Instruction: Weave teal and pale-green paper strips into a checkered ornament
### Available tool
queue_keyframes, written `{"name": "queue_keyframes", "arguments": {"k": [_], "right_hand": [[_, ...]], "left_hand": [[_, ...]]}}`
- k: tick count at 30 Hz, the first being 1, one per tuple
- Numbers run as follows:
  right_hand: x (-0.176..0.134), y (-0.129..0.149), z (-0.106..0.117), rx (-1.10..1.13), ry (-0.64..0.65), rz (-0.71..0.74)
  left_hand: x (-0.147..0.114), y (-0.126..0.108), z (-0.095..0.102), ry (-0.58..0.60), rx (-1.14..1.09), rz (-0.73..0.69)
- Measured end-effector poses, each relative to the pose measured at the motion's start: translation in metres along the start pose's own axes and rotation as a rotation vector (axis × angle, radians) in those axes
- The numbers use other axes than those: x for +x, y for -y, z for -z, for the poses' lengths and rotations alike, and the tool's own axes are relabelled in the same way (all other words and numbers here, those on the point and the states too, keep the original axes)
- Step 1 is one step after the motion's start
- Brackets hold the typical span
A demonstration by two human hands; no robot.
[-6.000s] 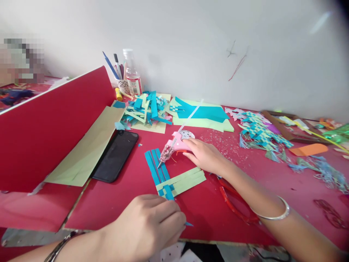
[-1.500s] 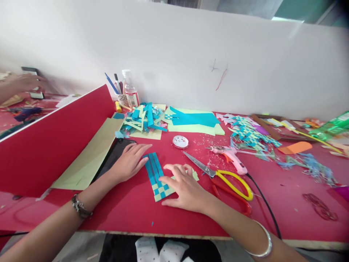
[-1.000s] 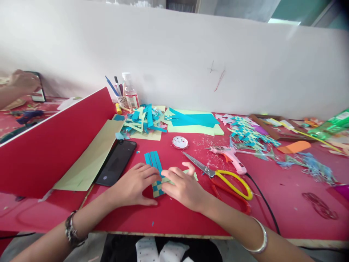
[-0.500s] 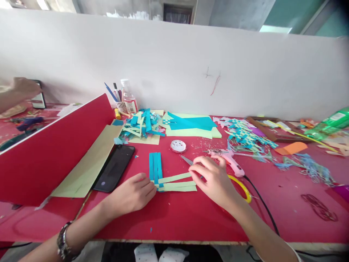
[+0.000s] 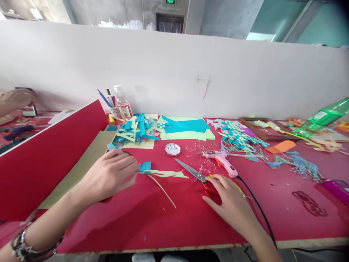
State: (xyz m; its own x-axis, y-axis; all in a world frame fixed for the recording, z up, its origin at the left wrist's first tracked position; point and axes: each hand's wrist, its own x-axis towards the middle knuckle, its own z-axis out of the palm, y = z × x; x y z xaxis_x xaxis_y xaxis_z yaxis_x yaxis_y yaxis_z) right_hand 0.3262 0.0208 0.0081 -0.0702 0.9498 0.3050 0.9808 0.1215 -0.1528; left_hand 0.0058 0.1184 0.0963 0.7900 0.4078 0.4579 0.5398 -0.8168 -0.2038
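My left hand [image 5: 110,173] is raised off the red table with its fingers closed on a bundle of woven paper strips [image 5: 145,167]. Teal ends stick up beside the fingertips. Pale green ends trail to the right, and one thin strip hangs down. The gripped part is hidden by my fingers. My right hand [image 5: 229,200] rests over the red handles of a pair of scissors [image 5: 191,170], thumb and fingers spread, fingertips touching near the pivot. The blades point up and left. Just beyond lies a pink glue gun [image 5: 223,162].
A red board [image 5: 54,156] stands at the left, with a pale sheet [image 5: 87,167] against it. Behind are a paper-strip pile [image 5: 136,129], a round white lid [image 5: 172,149], teal sheets [image 5: 185,125] and woven pieces [image 5: 237,134]. A green bottle [image 5: 321,118] leans at the right.
My left hand has lifted the woven strips and moved left and up, over the phone. My right hand has let go of the pale strip and moved right and down onto the scissors.
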Motion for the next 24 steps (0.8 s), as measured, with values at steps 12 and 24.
{"name": "queue_keyframes", "arguments": {"k": [12, 24], "right_hand": [[-0.005, 0.002, -0.020, -0.019, -0.084, -0.141], [-0.006, 0.000, -0.020, -0.021, -0.188, -0.127]], "left_hand": [[0.024, 0.019, 0.012, 0.143, -0.784, 0.553], [-0.021, 0.001, -0.059, 0.509, -0.308, 0.846]]}}
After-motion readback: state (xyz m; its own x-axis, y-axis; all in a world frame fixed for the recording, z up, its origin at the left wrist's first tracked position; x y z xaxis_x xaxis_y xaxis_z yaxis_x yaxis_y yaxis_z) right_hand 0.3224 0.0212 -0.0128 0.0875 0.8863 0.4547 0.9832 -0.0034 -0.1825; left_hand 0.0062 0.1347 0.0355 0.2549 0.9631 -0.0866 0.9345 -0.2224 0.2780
